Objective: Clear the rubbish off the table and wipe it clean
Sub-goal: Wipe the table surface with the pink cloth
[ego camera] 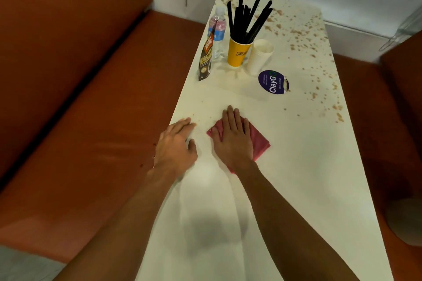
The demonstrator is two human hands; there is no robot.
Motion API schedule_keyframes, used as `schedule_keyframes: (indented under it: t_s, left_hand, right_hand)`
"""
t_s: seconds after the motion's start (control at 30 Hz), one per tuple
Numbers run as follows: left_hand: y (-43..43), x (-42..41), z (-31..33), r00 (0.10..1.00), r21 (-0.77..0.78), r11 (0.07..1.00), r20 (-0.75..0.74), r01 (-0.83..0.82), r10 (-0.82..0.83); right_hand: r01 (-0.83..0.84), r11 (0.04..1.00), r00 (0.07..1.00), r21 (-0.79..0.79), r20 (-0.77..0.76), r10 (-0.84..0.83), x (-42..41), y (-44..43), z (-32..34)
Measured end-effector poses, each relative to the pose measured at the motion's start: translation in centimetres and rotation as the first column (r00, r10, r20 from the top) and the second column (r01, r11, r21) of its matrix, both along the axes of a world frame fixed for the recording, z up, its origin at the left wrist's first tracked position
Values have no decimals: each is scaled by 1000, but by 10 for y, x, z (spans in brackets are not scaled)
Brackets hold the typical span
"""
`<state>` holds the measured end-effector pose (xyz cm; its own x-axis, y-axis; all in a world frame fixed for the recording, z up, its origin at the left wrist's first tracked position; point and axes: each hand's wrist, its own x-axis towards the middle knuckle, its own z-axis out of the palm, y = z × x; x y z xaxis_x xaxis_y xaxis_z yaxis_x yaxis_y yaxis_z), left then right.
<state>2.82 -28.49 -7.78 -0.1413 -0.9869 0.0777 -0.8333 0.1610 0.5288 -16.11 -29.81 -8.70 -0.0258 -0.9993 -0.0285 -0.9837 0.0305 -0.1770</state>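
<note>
A folded pink cloth (259,141) lies on the white table (308,166), and my right hand (233,139) presses flat on it with straight fingers. My left hand (177,143) rests at the table's left edge beside the cloth, fingers extended and loosely cupped, holding nothing. Brown crumbs and spots (303,39) are scattered over the far and right parts of the table.
At the far left of the table stand a brown granule packet (206,59), a water bottle (218,29), a yellow cup (237,53) of black stirrers and a stack of white cups (259,57). A purple round sticker (272,82) lies nearby. Orange benches (91,109) flank the table.
</note>
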Motion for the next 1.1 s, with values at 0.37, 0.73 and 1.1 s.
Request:
schedule_keyframes:
  t_s: [0.37, 0.73, 1.1]
  left_hand:
    - [-3, 1, -4, 999, -30, 1000, 32, -9, 10]
    - [-2, -1, -3, 1000, -41, 999, -9, -27, 27]
    - [1, 0, -3, 997, -8, 997, -28, -78, 78]
  right_hand:
    - [-12, 1000, 1000, 4, -23, 12, -32, -14, -1]
    - [-179, 984, 983, 17, -40, 180, -54, -18, 7]
    - [-367, 930, 929, 18, -40, 367, -58, -13, 8]
